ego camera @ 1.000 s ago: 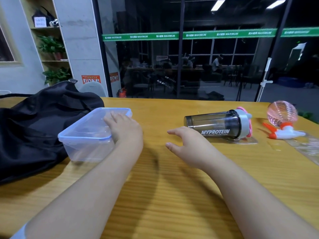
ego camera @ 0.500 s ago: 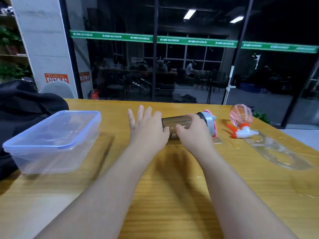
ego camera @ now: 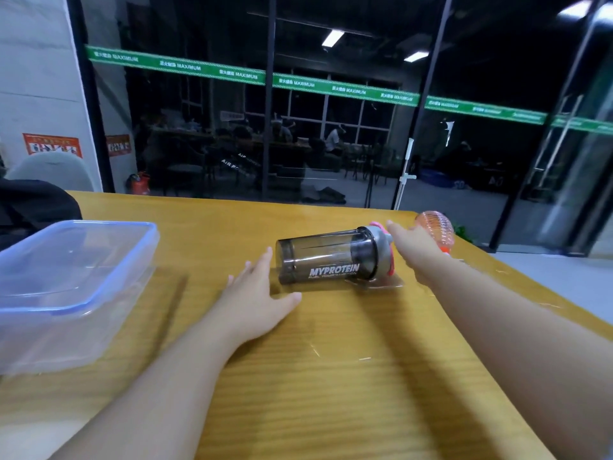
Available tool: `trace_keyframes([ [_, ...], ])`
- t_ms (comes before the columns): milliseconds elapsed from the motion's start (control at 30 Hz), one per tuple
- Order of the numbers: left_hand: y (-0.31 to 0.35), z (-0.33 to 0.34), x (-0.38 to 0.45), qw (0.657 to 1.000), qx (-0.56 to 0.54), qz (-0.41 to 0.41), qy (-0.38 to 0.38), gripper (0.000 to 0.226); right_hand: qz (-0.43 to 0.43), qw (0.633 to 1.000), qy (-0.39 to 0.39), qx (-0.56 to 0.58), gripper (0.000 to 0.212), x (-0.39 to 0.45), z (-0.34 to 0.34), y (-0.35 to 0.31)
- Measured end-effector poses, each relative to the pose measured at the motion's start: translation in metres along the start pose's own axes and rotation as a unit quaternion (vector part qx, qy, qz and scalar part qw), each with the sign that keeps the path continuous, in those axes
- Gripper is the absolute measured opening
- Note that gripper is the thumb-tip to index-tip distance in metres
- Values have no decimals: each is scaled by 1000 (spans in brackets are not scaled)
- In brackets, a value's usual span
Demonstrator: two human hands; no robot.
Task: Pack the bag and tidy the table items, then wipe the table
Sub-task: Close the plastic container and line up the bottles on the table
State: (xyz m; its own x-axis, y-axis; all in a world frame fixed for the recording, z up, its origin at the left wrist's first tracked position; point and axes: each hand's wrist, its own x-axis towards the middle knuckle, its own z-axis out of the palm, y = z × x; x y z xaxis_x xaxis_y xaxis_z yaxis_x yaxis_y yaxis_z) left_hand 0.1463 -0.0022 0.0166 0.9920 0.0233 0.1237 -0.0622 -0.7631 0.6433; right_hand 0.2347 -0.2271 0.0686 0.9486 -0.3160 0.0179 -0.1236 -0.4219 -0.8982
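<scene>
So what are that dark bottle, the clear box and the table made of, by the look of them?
Shaker bottle: smoky translucent plastic, probably; you can see through its wall, and its grey lid looks opaque plastic. Clear box: thin frosted-clear plastic with a bluish lid rim. Table: wood-grain top with a smooth, slightly shiny finish; solid wood or laminate, I cannot tell.

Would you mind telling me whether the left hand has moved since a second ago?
Yes: the left hand left the container and went right across the table to the shaker.
</scene>
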Motion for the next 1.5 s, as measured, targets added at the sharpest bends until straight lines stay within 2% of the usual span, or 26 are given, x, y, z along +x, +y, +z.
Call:
trace_keyframes([
  [200, 0, 7, 8, 998, -42, -10, -39, 85, 20, 998, -54, -7, 66, 12, 8, 3],
  [333, 2, 11, 10, 997, -54, -18, -60, 84, 15, 998, -53, -12, 57, 17, 15, 1],
  [533, 0, 11, 12, 995, -70, -21, -61, 81, 16, 998, -57, -21, 59, 25, 21, -1],
  [633, -5, 12, 15, 991, -120, -9, -57, 81, -7, 997, -59, -40, 63, 25, 21, -10],
  [733, -7, 11, 17, 983, -179, -22, -25, 73, -70, 995, -62, -35, 55, 22, 22, -24],
  [833, -7, 8, 20, 973, -229, -33, 13, 46, -166, 984, -57, -21, 54, 17, 25, -42],
  [1000, -2, 0, 22, 939, -332, -54, 77, 51, -222, 969, -100, 50, 67, 8, 32, -73],
  [1100, -1, -14, 17, 907, -394, -71, 128, 34, -257, 959, -103, 55, 65, 5, 39, -87],
  [1167, -4, -24, 16, 892, -417, -73, 158, 42, -262, 954, -129, 61, 61, 2, 46, -95],
  [1267, -12, -33, 15, 894, -402, -70, 183, 59, -242, 948, -191, 73, 64, -6, 61, -108],
  [1333, -17, -38, 11, 900, -390, -63, 182, 60, -250, 937, -241, 50, 45, -9, 70, -114],
  [1367, -19, -40, 9, 905, -382, -64, 178, 67, -249, 934, -255, 34, 44, -11, 74, -117],
  [1433, -24, -46, 4, 913, -369, -68, 163, 82, -245, 936, -254, 19, 58, -12, 82, -123],
  [1500, -26, -52, 0, 921, -349, -63, 161, 79, -254, 941, -223, 37, 61, -13, 90, -132],
])
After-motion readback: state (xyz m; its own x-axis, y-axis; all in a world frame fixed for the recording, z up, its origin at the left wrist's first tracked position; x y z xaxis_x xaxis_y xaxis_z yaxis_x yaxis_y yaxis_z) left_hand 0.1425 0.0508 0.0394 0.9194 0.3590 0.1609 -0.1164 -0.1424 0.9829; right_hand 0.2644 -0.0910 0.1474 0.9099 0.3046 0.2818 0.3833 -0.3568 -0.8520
